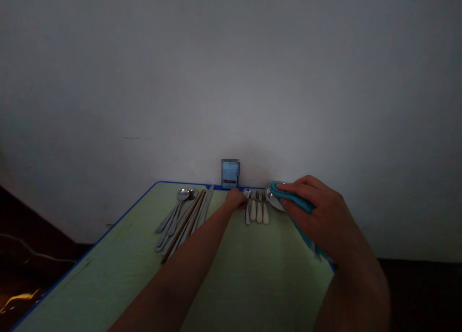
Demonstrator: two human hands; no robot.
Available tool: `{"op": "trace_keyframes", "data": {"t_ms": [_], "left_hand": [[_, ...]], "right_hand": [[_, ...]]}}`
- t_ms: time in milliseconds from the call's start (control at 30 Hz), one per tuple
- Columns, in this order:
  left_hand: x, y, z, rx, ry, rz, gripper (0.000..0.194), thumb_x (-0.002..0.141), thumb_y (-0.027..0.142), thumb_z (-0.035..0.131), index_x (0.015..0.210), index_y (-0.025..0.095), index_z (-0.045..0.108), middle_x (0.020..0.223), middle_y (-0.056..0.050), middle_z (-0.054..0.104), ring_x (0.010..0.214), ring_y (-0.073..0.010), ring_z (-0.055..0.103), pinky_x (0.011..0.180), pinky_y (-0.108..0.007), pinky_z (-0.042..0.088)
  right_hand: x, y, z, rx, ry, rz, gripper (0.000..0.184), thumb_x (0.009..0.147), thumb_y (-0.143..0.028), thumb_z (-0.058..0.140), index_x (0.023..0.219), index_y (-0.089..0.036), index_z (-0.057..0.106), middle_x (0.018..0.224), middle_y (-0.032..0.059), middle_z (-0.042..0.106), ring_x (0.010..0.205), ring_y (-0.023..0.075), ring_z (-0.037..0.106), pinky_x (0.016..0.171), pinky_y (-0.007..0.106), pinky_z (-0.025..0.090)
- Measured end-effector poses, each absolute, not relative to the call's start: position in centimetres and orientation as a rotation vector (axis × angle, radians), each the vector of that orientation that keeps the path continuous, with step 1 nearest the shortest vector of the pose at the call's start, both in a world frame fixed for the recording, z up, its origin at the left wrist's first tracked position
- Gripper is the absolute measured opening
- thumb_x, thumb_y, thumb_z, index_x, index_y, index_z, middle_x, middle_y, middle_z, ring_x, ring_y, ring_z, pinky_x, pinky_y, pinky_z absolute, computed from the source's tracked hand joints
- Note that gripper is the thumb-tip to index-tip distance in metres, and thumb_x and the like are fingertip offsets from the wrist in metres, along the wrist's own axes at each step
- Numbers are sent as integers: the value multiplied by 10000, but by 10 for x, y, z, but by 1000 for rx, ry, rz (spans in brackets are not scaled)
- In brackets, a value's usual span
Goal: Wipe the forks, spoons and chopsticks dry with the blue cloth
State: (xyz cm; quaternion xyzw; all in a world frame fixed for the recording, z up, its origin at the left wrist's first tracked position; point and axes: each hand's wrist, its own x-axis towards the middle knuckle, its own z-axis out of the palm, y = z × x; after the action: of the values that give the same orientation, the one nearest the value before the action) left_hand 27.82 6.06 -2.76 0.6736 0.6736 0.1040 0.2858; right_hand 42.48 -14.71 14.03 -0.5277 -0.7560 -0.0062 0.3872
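Observation:
My right hand (321, 211) is closed round a teal cloth (294, 202), which is folded over a round, shiny metal dish (273, 199); most of the dish is hidden behind the cloth and fingers. At the back of the table my left hand (236, 198) has its fingers closed at the neck of a metal fork (247, 214), the leftmost of a row. Beside it lie three forks with cream handles (259, 213), side by side with tines toward the wall. The left fingertips are small and partly hidden.
Left of my forearm lies a loose pile of metal spoons (183, 194), wooden chopsticks (187, 225) and knives (207, 207). A phone (230, 173) leans upright against the wall (231, 82). The pale green table (249, 279) has a blue edge.

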Motion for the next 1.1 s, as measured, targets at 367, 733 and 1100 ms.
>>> {"op": "trace_keyframes", "data": {"t_ms": [367, 733, 1100], "left_hand": [[278, 60, -24, 1734, 1788, 221, 321, 850, 302, 557, 1135, 156, 540, 1132, -82, 565, 969, -219, 578, 790, -396, 497], [277, 60, -24, 1718, 1773, 250, 321, 854, 305, 549, 1136, 152, 539, 1137, -84, 564, 968, -219, 577, 795, -405, 496], [276, 52, -17, 1656, 1732, 300, 324, 854, 305, 549, 1138, 150, 538, 1136, -86, 563, 965, -219, 578, 792, -403, 497]], "right_hand": [[425, -145, 140, -1326, -1935, -12, 244, 793, -212, 559, 1018, -236, 651, 903, 41, 606, 816, 166, 591, 740, 330, 491], [426, -145, 140, -1326, -1932, -20, 244, 783, -205, 567, 1008, -230, 658, 894, 36, 609, 801, 159, 596, 731, 313, 488], [425, -147, 142, -1321, -1932, -7, 242, 790, -215, 548, 1003, -241, 658, 893, 41, 616, 796, 167, 601, 720, 325, 493]]}}
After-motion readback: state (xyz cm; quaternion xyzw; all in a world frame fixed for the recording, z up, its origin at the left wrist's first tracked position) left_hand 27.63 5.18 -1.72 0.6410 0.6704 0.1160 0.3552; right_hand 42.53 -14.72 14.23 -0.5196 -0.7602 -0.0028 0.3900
